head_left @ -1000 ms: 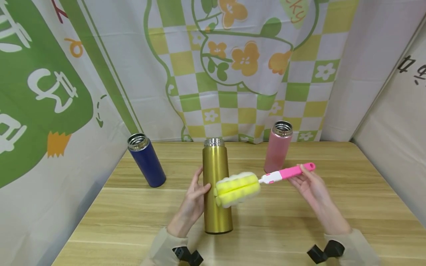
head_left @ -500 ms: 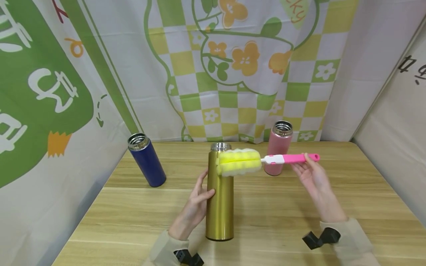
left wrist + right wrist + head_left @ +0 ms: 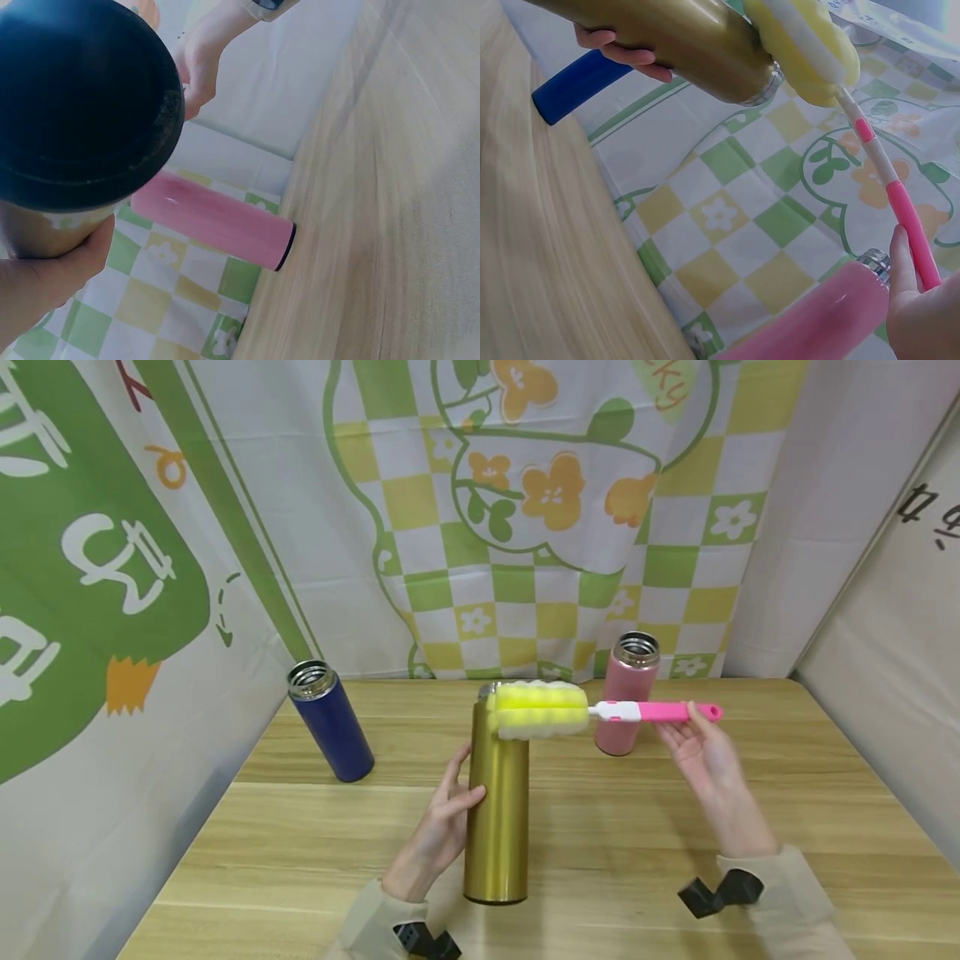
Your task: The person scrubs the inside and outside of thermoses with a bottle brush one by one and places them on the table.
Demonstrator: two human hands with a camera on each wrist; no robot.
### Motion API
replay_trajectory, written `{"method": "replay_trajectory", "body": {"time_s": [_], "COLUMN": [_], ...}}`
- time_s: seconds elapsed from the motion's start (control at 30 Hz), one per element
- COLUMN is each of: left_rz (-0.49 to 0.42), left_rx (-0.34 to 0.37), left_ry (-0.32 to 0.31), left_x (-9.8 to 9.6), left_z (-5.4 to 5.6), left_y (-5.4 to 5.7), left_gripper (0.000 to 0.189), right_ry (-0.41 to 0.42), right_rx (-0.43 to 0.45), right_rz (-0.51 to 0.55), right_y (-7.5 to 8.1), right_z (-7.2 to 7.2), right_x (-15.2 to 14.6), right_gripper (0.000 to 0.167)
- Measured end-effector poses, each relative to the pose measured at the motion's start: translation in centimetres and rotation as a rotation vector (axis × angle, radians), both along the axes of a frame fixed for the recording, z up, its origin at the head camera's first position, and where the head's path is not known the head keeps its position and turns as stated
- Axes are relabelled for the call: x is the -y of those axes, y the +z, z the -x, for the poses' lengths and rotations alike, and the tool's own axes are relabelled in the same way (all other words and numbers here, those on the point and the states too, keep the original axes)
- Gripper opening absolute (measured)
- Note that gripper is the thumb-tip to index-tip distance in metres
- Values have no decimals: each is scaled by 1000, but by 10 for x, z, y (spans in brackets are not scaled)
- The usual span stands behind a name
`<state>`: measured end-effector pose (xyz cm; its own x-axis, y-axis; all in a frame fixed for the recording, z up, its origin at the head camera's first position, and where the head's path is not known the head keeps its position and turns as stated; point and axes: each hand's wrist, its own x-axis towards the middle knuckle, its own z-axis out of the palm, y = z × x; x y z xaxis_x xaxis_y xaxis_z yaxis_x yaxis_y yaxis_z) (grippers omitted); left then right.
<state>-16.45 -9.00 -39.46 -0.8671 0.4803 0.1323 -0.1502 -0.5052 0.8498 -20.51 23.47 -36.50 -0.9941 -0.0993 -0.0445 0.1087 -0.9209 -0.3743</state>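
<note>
A tall gold flask (image 3: 498,835) with an uncapped steel neck is in my left hand (image 3: 438,831), thumb across its side and fingers behind. Its dark round base (image 3: 82,105) faces the left wrist camera, so the flask is off the table. My right hand (image 3: 708,768) pinches the pink handle of a sponge bottle brush (image 3: 540,710). The brush lies level, and its yellow and white sponge head overlaps the flask's neck in the head view. From the right wrist view, the sponge (image 3: 810,56) is just beyond the flask's mouth (image 3: 763,88), outside it.
On the wooden table (image 3: 300,860) a blue flask (image 3: 330,727) stands at the left without a lid. An uncapped pink flask (image 3: 632,683) stands at the back right, partly behind the brush handle. Printed cloth (image 3: 517,610) hangs along the back edge.
My right hand has raised the brush from the gold flask's middle to its neck and levelled it. The left hand has shifted the flask slightly right and toward me.
</note>
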Motion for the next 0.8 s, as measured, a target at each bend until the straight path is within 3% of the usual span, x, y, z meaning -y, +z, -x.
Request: {"method": "replay_trajectory", "body": {"time_s": [0.3, 0.47, 0.8], "left_rz": [1, -25, -55], "left_rx": [12, -11, 56], "left_ry": [52, 70, 164], "left_x": [0, 0, 0], "left_z": [1, 5, 7], "left_y": [8, 5, 5], "left_gripper": [64, 60, 49], "right_ry": [33, 66, 143], "right_rx": [-4, -33, -81], "right_rz": [-74, -142, -212], "right_y": [-9, -17, -32], "right_z": [-7, -12, -22], "right_x": [2, 4, 1], "right_gripper": [11, 13, 22]}}
